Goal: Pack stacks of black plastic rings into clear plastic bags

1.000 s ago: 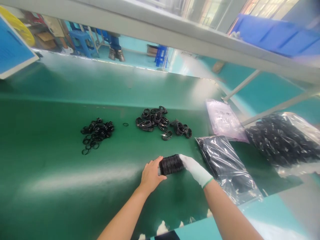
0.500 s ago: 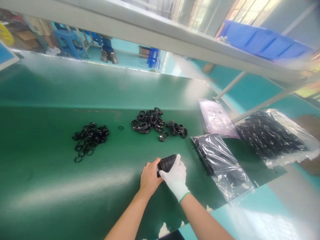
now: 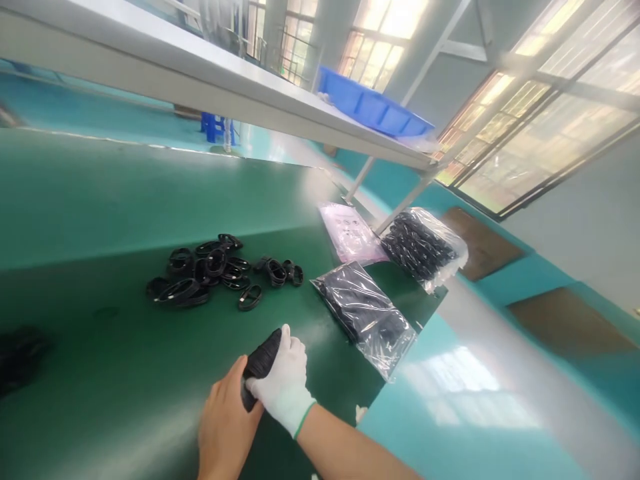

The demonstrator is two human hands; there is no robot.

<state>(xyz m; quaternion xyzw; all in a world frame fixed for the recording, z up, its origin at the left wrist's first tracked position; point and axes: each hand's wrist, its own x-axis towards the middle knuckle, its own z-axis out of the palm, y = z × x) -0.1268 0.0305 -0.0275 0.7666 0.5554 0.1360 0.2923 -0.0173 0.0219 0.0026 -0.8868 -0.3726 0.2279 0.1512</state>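
Note:
Between my two hands is a stack of thin black rings [image 3: 265,355], pressed together and tilted above the green table [image 3: 135,360]. My left hand [image 3: 226,408], bare, closes around its left and lower end. On the right side my right hand [image 3: 284,381], in a white glove with a green cuff edge, grips the same stack. Beyond the hands lies a pile of black ring bundles [image 3: 215,262], with a smaller group of black rings [image 3: 277,272] beside it. A single loose bundle [image 3: 249,297] rests nearest my hands.
To the right lies a clear plastic bag of black pieces [image 3: 367,310]. Behind it are a pinkish plastic bag [image 3: 351,230] and a larger filled bag [image 3: 419,247]. A blurred dark heap [image 3: 20,357] sits far left. Overhead runs a shelf [image 3: 210,90] bearing a blue bin [image 3: 373,103].
The view has swung to the right, so everything on the table appears further left. Both hands still hold the black stack, which is now tilted more steeply.

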